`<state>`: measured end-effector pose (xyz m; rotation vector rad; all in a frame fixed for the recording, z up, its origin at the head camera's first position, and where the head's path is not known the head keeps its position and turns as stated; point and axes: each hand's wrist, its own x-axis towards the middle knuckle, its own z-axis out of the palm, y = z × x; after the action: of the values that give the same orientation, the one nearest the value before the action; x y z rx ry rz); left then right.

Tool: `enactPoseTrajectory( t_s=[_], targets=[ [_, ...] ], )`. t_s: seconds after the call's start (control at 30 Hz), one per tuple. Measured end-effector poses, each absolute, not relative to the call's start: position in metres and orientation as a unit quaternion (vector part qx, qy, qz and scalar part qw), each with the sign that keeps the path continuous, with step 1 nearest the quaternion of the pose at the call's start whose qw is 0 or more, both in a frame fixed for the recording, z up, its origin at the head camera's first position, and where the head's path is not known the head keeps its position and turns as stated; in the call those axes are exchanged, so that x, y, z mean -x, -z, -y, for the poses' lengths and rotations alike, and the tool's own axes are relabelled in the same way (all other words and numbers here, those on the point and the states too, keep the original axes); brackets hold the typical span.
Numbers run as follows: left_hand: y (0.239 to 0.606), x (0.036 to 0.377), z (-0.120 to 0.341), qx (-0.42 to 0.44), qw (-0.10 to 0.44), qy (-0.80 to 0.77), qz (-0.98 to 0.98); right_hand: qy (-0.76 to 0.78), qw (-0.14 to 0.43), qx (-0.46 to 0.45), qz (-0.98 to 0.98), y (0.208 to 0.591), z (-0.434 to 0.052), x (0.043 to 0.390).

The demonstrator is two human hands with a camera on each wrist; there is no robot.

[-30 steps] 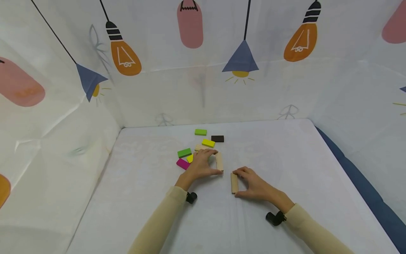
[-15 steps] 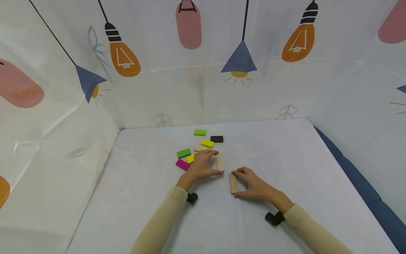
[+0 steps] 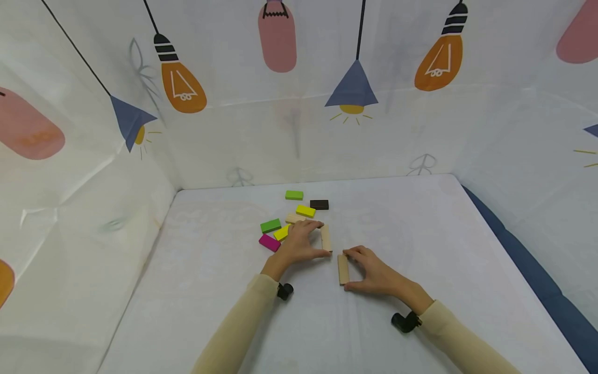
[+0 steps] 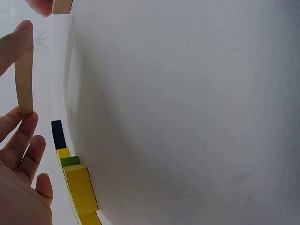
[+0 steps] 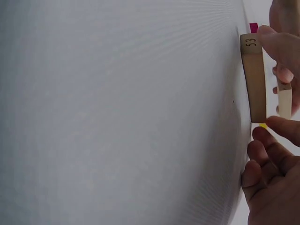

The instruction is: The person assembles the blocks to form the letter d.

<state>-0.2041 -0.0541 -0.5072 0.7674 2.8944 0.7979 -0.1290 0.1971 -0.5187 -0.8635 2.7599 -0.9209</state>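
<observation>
My left hand pinches a plain wooden block by its two ends, thumb at the near end and fingers at the far end. In the left wrist view this block appears raised off the tabletop. Just to the right and nearer, my right hand pinches a second plain wooden block the same way. Seen from the right wrist, that block bears the number 53 on its end and seems to stand on the table. A small gap separates the two blocks.
Beyond and left of my left hand lie loose blocks: light green, black, yellow, plain wood, green, another yellow and magenta. A printed white curtain borders the white table.
My left hand has shifted slightly to the right with its wooden block. The right hand and its block stay almost in place, and the loose blocks have not moved.
</observation>
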Motion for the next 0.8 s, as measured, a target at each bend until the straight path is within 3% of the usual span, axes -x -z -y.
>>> enactPoseTrajectory(
  t_s=[0.8],
  targets=[
    [0.516, 0.215, 0.027, -0.285, 0.057, -0.238, -0.927, 0.33, 0.052, 0.259, -0.906, 0.523, -0.204, 0.128]
  ],
)
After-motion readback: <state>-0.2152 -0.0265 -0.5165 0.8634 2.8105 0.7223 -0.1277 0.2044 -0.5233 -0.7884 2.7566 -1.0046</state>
